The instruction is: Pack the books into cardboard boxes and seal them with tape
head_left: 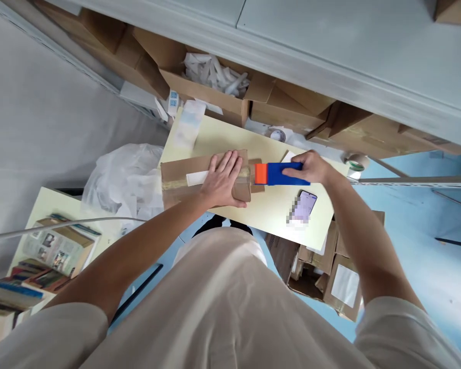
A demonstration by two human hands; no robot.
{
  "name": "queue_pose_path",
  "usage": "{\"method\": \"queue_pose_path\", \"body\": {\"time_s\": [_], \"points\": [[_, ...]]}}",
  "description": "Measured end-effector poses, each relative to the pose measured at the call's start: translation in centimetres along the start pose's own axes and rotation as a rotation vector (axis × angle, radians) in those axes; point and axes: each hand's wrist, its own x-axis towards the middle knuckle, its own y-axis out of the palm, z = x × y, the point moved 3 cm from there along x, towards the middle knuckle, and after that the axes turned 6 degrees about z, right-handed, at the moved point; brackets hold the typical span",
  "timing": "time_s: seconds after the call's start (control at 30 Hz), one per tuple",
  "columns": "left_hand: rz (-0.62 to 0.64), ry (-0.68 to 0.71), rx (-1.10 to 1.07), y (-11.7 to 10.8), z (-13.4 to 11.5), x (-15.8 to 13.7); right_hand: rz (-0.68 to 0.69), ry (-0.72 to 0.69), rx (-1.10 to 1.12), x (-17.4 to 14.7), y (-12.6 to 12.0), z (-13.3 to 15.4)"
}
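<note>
A long brown cardboard box (176, 171) with a white label and tape lies on the pale yellow table (218, 130). My left hand (225, 179) rests flat on its right part, fingers stretched out. Just past the right end of the box, my right hand (311, 166) grips a flat blue and orange block-shaped item (280, 174) by its blue end. Its orange end points at the box, close to a cardboard flap (258, 188). I cannot make out what kind of item it is. Below it lies a phone (308, 202), partly blurred out.
Behind the table stand open cartons, one with white tubes (215, 74), beside a tape roll (277, 135). Another tape roll (356, 163) is at the right corner. Plastic bags (123, 174) and books (34, 277) are left. Cartons (330, 271) stand below right. A shelf (330, 41) overhangs the back.
</note>
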Motion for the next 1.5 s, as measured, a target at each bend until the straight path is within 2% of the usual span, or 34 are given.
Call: {"method": "queue_pose_path", "body": {"time_s": [0.1, 0.17, 0.27, 0.43, 0.6, 0.63, 0.7, 0.8, 0.87, 0.97, 1.07, 1.17, 1.27, 1.37, 1.43, 1.5], "points": [[0.043, 0.004, 0.007, -0.3, -0.3, -0.1, 0.011, 0.073, -0.139, -0.5, -1.0, -1.2], [0.065, 0.007, 0.014, -0.6, -0.8, 0.0, -0.017, 0.098, -0.277, 0.1, -0.7, -0.5], [0.061, 0.008, 0.021, -0.9, -1.5, 0.2, -0.103, 0.086, -0.427, 1.9, 0.9, 2.3], [0.044, -0.005, 0.038, -1.0, -2.1, 0.6, -0.191, 0.002, -0.454, 3.5, 3.4, 6.8], [0.019, 0.001, 0.044, -0.9, -2.2, 0.7, -0.033, 0.235, -0.559, 2.1, 5.5, 8.8], [0.014, 0.007, 0.042, -0.8, -2.2, 0.6, -0.035, 0.278, -0.562, 1.4, 5.6, 9.0], [-0.004, 0.026, 0.04, -0.7, -2.2, 0.5, -0.149, 0.361, -0.528, -0.3, 5.5, 9.1], [-0.044, 0.094, 0.05, -0.5, -2.1, 0.2, -0.414, 0.509, -0.399, -3.9, 6.1, 8.1], [-0.052, 0.211, 0.059, -0.3, -2.0, 0.1, -0.517, 0.572, -0.258, -6.0, 8.5, 6.9], [-0.084, 0.387, 0.054, -0.1, -1.6, -0.1, -0.576, 0.594, -0.017, -7.8, 14.6, 4.9], [-0.187, 0.414, 0.031, -0.2, -0.7, -0.3, -0.568, 0.642, 0.139, -7.4, 21.0, 3.5], [-0.243, 0.383, 0.027, -0.4, 0.1, -0.8, -0.614, 0.692, 0.236, -6.2, 25.0, 2.9], [-0.235, 0.314, 0.013, -0.6, 1.1, -2.0, -0.664, 0.69, 0.31, -5.5, 26.6, 3.0], [-0.258, 0.179, -0.018, -0.8, 2.9, -4.4, -0.767, 0.62, 0.273, -5.7, 25.8, 3.9], [-0.316, 0.018, -0.079, -0.7, 4.9, -6.8, -0.87, 0.532, 0.258, -5.8, 24.0, 4.9], [-0.376, -0.189, -0.202, 0.1, 7.4, -9.6, -0.915, 0.43, 0.318, -5.4, 22.0, 5.9]]}}
